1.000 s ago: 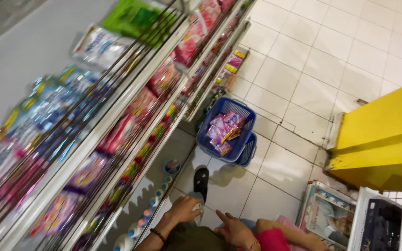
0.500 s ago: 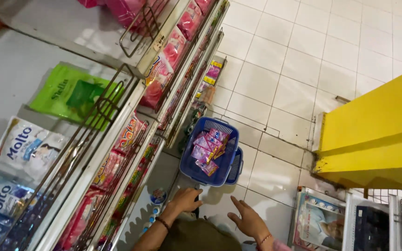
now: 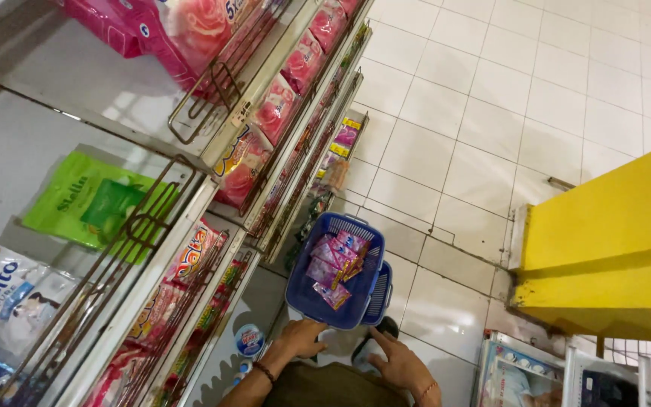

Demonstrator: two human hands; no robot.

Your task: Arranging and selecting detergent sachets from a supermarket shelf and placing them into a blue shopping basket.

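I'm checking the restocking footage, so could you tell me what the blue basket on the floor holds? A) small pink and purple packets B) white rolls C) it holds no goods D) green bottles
A: the blue basket by the left hand holds small pink and purple packets.

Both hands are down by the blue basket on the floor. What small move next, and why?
Probably close the left hand on the near rim of the blue basket: that hand already rests there, the basket holds pink packets, and the right hand lies open just beside it.
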